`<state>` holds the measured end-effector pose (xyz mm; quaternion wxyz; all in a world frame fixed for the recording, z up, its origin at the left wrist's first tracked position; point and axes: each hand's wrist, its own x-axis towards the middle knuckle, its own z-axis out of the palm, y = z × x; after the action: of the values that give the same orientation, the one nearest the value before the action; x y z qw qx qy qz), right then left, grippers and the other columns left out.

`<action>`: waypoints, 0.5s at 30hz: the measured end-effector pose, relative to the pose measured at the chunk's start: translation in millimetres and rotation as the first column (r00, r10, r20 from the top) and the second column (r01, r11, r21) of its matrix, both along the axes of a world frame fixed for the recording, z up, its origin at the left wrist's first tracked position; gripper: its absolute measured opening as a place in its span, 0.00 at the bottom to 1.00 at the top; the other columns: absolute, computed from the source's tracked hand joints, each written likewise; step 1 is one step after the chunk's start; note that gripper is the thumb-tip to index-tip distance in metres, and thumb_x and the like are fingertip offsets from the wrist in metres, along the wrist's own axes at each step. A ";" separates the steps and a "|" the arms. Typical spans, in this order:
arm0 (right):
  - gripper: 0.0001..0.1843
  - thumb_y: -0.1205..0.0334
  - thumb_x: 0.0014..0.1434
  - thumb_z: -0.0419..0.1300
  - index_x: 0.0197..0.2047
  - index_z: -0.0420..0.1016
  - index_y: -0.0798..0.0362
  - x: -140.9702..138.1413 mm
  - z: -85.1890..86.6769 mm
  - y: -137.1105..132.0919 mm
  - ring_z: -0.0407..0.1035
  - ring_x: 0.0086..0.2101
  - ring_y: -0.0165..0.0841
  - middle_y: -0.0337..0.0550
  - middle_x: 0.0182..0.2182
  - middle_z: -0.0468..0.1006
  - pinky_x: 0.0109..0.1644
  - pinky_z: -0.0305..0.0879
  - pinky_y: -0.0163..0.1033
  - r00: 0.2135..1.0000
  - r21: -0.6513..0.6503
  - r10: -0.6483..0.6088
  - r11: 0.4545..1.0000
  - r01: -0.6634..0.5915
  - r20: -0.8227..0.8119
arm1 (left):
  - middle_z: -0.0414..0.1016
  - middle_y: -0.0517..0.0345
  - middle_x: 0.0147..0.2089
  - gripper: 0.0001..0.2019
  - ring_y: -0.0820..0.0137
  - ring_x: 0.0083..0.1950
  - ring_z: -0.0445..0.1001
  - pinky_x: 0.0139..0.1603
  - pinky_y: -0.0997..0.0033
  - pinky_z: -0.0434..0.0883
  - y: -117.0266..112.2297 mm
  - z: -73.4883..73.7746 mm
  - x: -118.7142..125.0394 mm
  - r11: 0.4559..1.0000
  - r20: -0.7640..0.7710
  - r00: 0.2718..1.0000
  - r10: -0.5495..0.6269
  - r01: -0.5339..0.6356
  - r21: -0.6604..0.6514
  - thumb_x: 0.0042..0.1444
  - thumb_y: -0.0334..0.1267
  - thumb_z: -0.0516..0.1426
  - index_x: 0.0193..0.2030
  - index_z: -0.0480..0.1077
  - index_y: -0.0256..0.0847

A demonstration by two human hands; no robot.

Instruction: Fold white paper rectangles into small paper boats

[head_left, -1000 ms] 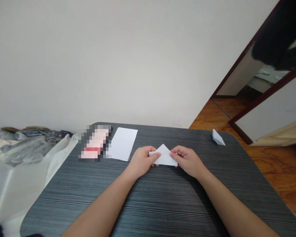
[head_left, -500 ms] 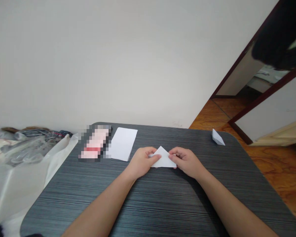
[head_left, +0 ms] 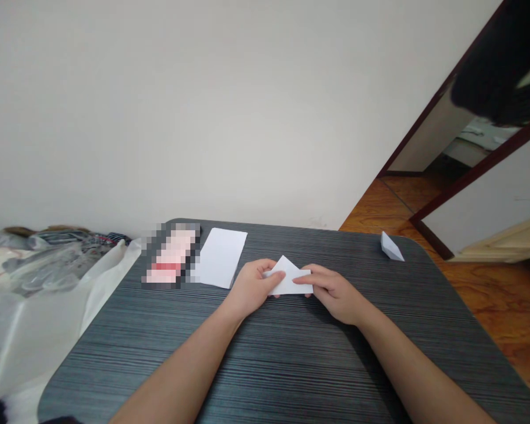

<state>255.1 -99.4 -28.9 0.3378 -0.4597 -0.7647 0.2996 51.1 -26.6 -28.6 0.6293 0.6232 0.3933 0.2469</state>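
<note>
Currently, my left hand (head_left: 251, 288) and right hand (head_left: 333, 293) are together on the folded paper (head_left: 288, 278), one at each end, and both are closed on it. The folded paper is white and roughly triangular. Its long lower edge runs crosswise in front of me, nearly parallel to the far edge of the table (head_left: 291, 365), and its apex points away from me. It sits between my hands, directly ahead of my body and above the table's centre area. My left hand covers the left corner, with the thumb on top. My right fingers (head_left: 298, 280) extend from the right along the upper face and reach further inward, almost to the point below the apex. The undersides of both grips are hidden, so I cannot tell how far the fingers pass beneath the paper, nor whether the paper touches the table. Neither hand is clearly nearer the apex: it stands between them, slightly toward the left hand. Beyond my left hand, a flat white sheet (head_left: 219, 258) lies on the table beside a pixelated pink item (head_left: 170, 256). A small paper wedge (head_left: 391, 247) sits well to the right, near the far corner.
</note>
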 end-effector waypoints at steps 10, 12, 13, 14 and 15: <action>0.17 0.67 0.60 0.55 0.50 0.74 0.44 2.1 -5.0 0.5 0.68 0.41 0.34 0.45 0.43 0.73 0.44 0.64 0.39 0.999 0.002 -0.006 1.000 0.006 0.041 | 0.72 0.58 0.26 0.13 0.74 0.23 0.68 0.22 0.77 0.66 -0.7 1.1 0.8 0.999 0.010 1.000 -0.030 0.030 -0.020 0.51 0.45 0.57 0.36 0.72 0.36; 0.16 0.65 0.60 0.56 0.50 0.74 0.44 2.4 -5.4 0.2 0.69 0.40 0.34 0.44 0.42 0.73 0.44 0.64 0.39 0.999 -0.012 -0.006 1.000 0.007 0.032 | 0.72 0.58 0.25 0.13 0.74 0.23 0.68 0.22 0.76 0.66 -0.5 -1.0 0.8 0.999 0.016 0.999 -0.039 0.040 -0.020 0.52 0.45 0.56 0.36 0.72 0.36; 0.15 0.65 0.60 0.55 0.50 0.74 0.44 2.3 -5.4 0.0 0.69 0.40 0.34 0.44 0.42 0.73 0.44 0.64 0.39 1.000 -0.014 -0.010 1.000 0.010 0.024 | 0.72 0.58 0.25 0.13 0.74 0.23 0.68 0.23 0.76 0.66 -0.3 -2.2 0.7 0.999 0.019 0.999 -0.042 0.042 -0.015 0.52 0.45 0.56 0.36 0.72 0.36; 0.15 0.64 0.60 0.55 0.49 0.75 0.44 2.2 -5.4 -0.1 0.69 0.40 0.33 0.44 0.42 0.73 0.43 0.64 0.38 1.000 -0.014 -0.013 1.000 0.013 0.015 | 0.72 0.58 0.26 0.13 0.74 0.23 0.68 0.23 0.76 0.66 -0.1 -3.4 0.5 0.999 0.023 0.999 -0.044 0.044 -0.006 0.52 0.45 0.56 0.36 0.72 0.36; 0.15 0.64 0.61 0.54 0.49 0.75 0.44 2.0 -5.2 -0.3 0.69 0.39 0.33 0.44 0.41 0.73 0.43 0.64 0.38 1.000 -0.014 -0.018 1.000 0.018 0.010 | 0.72 0.58 0.26 0.13 0.74 0.24 0.68 0.23 0.76 0.65 0.1 -4.4 0.3 0.999 0.027 0.999 -0.047 0.047 0.004 0.53 0.45 0.56 0.36 0.71 0.36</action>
<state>257.1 -99.7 -34.1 0.3334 -0.4705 -0.7599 0.2998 51.5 -26.5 -33.1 0.6392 0.6299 0.3694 0.2412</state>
